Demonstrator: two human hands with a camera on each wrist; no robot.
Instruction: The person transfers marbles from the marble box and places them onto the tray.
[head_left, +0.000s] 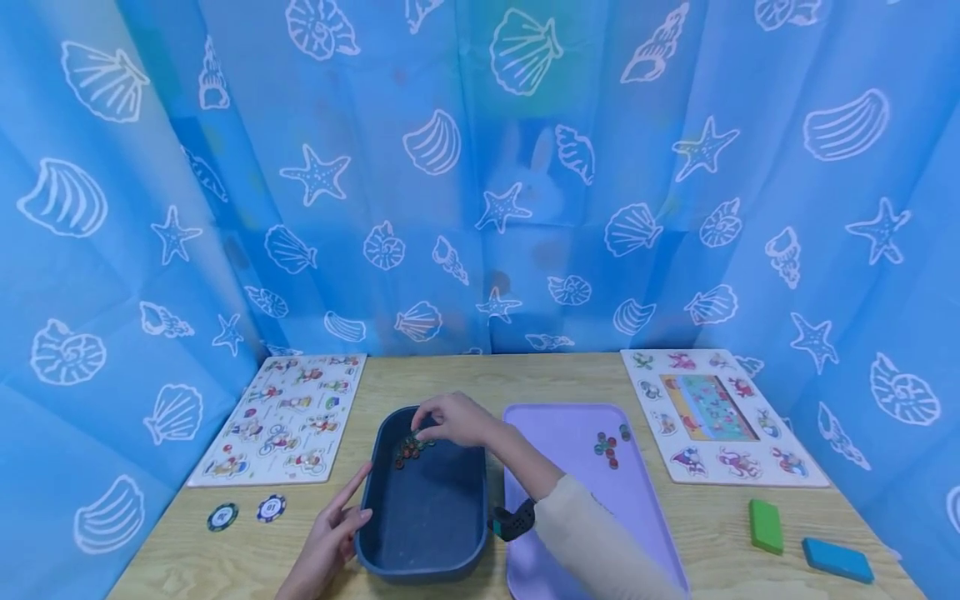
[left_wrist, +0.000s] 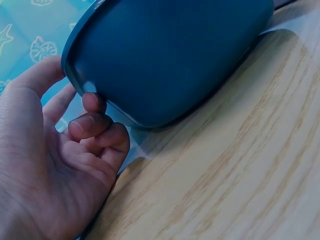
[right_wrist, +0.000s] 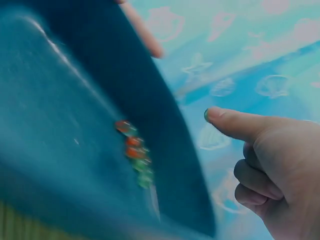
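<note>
A dark blue tub (head_left: 427, 517) stands on the table, with a cluster of red and green glass beads (right_wrist: 134, 150) along one inner side. Over its far left part, my right hand (head_left: 453, 419) pinches a small green bead (right_wrist: 206, 115) at the thumb tip, above the cluster. My left hand (head_left: 330, 533) holds the tub's left side. Its thumb (left_wrist: 42, 77) reaches the rim while the other fingers curl near the outer wall. Right of the tub lies a purple tray (head_left: 555, 433) with several red and green beads (head_left: 609, 447) near its right side.
Puzzle boards lie at the far left (head_left: 288, 417) and far right (head_left: 720, 417). Two poker chips (head_left: 272, 508) are left of the tub. A green block (head_left: 766, 526) and a blue block (head_left: 837, 559) sit at the front right. A blue shell-print curtain (head_left: 480, 250) surrounds the table.
</note>
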